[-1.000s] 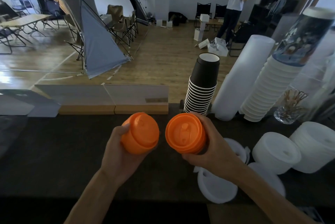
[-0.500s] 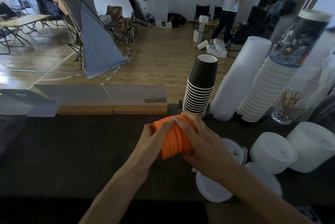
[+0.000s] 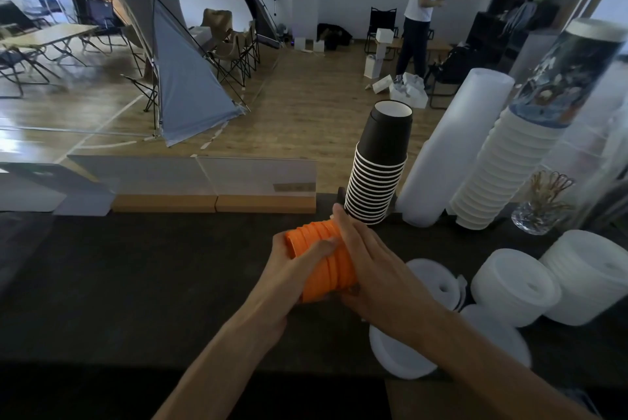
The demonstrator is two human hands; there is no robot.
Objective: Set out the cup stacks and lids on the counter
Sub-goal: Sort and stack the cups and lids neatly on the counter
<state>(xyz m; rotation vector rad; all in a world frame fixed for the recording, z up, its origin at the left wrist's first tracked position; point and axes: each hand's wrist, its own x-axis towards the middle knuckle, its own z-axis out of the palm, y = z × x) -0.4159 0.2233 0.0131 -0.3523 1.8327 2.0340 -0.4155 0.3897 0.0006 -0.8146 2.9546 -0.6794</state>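
A stack of orange lids (image 3: 321, 260) lies on its side above the dark counter (image 3: 136, 283), held between both hands. My left hand (image 3: 289, 280) grips its left end from below. My right hand (image 3: 370, 266) lies over its right end and top. Behind them an upside-down stack of black paper cups (image 3: 377, 168) stands on the counter. To its right lean a tall white sleeve of cups (image 3: 452, 151) and a ribbed white cup stack (image 3: 499, 175) with a printed cup (image 3: 564, 69) on top. White lid stacks (image 3: 513, 287) (image 3: 591, 277) sit at the right.
Loose white lids (image 3: 397, 351) lie by the counter's near edge, under my right forearm. A glass of stirrers (image 3: 540, 205) stands at the right. A low clear screen on wooden bases (image 3: 210, 182) lines the counter's far edge. A person stands far off in the room.
A second ago each hand held its own orange lid stack, apart. The hands came together and the two stacks are now joined into one, turned sideways.
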